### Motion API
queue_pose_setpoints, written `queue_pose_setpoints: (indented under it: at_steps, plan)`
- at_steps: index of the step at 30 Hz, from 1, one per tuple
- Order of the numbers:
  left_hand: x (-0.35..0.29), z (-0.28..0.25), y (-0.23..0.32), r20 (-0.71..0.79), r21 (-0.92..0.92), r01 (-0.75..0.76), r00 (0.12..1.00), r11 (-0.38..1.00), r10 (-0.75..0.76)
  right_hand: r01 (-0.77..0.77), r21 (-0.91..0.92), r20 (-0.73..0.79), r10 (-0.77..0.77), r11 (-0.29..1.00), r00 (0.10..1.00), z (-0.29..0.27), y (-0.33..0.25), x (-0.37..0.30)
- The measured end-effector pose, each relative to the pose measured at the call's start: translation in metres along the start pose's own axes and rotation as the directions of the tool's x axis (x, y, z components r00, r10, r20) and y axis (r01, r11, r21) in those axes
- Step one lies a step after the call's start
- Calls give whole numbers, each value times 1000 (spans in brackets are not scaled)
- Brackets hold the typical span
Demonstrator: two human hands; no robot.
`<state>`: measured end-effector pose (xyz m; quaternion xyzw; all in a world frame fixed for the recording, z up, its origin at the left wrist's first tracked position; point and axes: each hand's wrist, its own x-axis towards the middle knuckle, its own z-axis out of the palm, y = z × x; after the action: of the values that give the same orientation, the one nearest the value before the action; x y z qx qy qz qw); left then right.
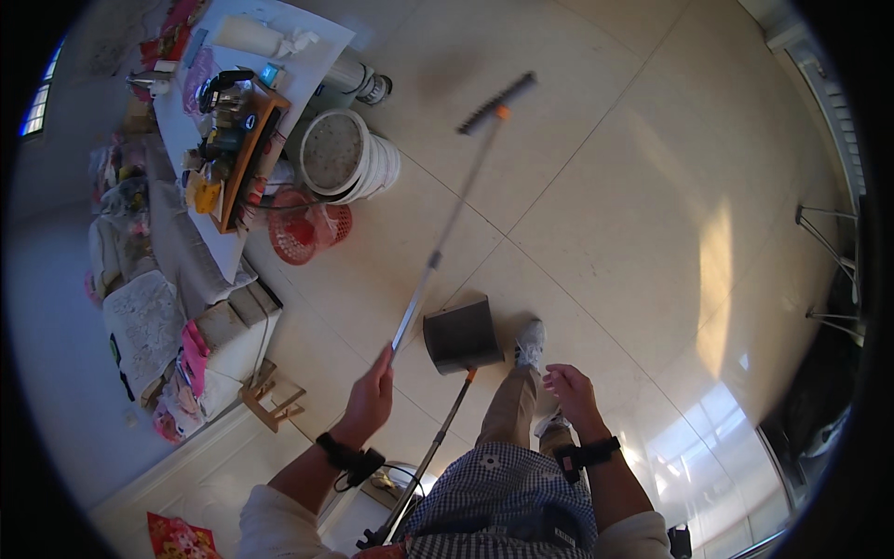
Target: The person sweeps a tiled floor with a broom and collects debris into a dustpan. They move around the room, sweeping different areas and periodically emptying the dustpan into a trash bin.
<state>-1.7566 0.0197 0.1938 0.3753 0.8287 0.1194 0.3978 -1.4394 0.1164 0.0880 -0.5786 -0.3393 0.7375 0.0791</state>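
My left hand (369,399) is closed around the metal pole (414,296) of a long-handled floor brush. Its dark bristled head (497,102), with an orange joint, lies far out over the tiled floor. My right hand (573,396) hangs in front of my body with nothing in it, fingers loosely curled and slightly apart. Between the two hands, near my shoe (530,343), a dark grey dustpan (463,335) rests on the floor. The dustpan's long handle (441,434) slants back past my left forearm; its end lies close to my body.
At the left stands a cluttered white table (326,35) with white buckets (377,170) and a red plastic basket (292,228) beside it. A small wooden stool (272,396) is nearer, by a sofa covered in cloths. Metal legs (829,238) stick out at the right.
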Motion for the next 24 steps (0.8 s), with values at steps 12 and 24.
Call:
queue_pose_setpoints:
  at_steps: [12,24]
  plan:
    - [54,83,-27,-68,194,62,996,979,-49,-19,-65,-8,18,998,1000,-12,16,-10]
    - [-155,146,69,330,33,133,934,991,-136,-50,51,-56,53,997,997,-71,57,-64]
